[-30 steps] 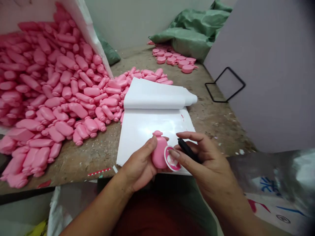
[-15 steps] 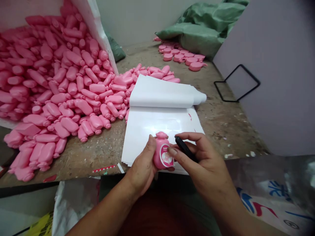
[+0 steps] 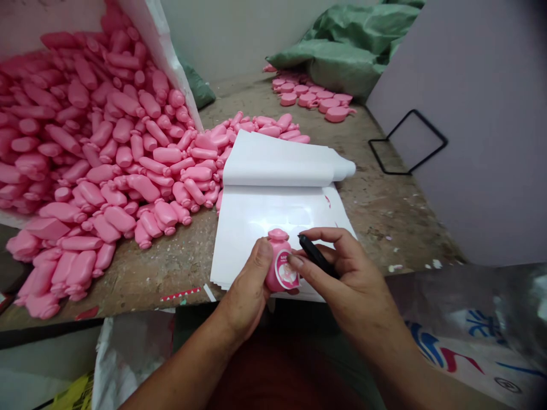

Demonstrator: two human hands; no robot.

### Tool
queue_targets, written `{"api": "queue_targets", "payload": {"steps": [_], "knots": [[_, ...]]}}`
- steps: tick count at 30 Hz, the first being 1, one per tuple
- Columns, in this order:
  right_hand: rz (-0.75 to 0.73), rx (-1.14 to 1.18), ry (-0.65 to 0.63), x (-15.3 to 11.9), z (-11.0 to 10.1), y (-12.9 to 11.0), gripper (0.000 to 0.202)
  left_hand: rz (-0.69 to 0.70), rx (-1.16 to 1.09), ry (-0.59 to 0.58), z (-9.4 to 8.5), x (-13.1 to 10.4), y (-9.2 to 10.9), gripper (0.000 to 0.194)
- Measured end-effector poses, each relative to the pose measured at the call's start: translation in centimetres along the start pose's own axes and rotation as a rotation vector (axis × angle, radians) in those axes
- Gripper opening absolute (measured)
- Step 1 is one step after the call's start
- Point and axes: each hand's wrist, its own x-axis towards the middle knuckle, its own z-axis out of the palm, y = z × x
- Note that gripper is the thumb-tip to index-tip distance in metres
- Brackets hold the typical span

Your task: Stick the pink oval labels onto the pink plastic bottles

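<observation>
A small pink bottle [image 3: 277,278] with a round cap stands upright in my left hand [image 3: 248,285], whose thumb presses its side. An oval label [image 3: 287,270] with a white rim covers the bottle's front. My right hand [image 3: 348,279] is closed around a black pen-like tool [image 3: 318,256], its tip pointing up and left. The right thumb touches the label's upper edge. Both hands are over the near part of a stack of white sheets [image 3: 243,228], with the top sheets folded back.
Many pink bottles [image 3: 145,188] spill from a white container [image 3: 171,57] at left. Pink round pieces [image 3: 329,105] lie at the back beside a green sack [image 3: 342,62]. A black wire frame [image 3: 410,171] leans at right. A printed plastic bag [image 3: 461,324] is at lower right.
The whole view has shifted slightly. The right thumb and the bottle remain together, with hardly any change in either hand's grip.
</observation>
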Motion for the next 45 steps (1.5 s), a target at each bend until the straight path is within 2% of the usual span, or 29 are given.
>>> {"api": "queue_targets", "payload": {"steps": [3, 11, 14, 20, 28, 37, 45], "knots": [[0.0, -0.008, -0.009, 0.0, 0.1, -0.2, 0.038, 0.029, -0.003, -0.008, -0.1, 0.0, 0.0, 0.053], [-0.02, 0.012, -0.046, 0.2, 0.2, -0.4, 0.034, -0.022, 0.003, 0.018, -0.2, -0.2, 0.5, 0.051], [-0.021, 0.023, -0.057, 0.4, 0.4, -0.5, 0.033, -0.009, 0.037, -0.01, -0.2, -0.3, 0.6, 0.053], [-0.041, 0.004, -0.069, 0.4, 0.4, -0.7, 0.03, 0.006, 0.132, -0.04, -0.3, -0.5, 1.0, 0.041], [-0.059, -0.102, -0.039, 0.7, 0.3, -0.6, 0.031, 0.007, 0.158, -0.055, -0.6, -0.5, 1.2, 0.046], [-0.045, -0.208, -0.062, 1.2, 0.1, -0.8, 0.031, 0.009, 0.282, -0.089, -1.3, -0.7, 0.9, 0.051], [-0.12, -0.312, -0.073, 1.1, 0.3, -0.8, 0.025, 0.044, 0.298, -0.079, -1.6, -0.8, 0.7, 0.054]]}}
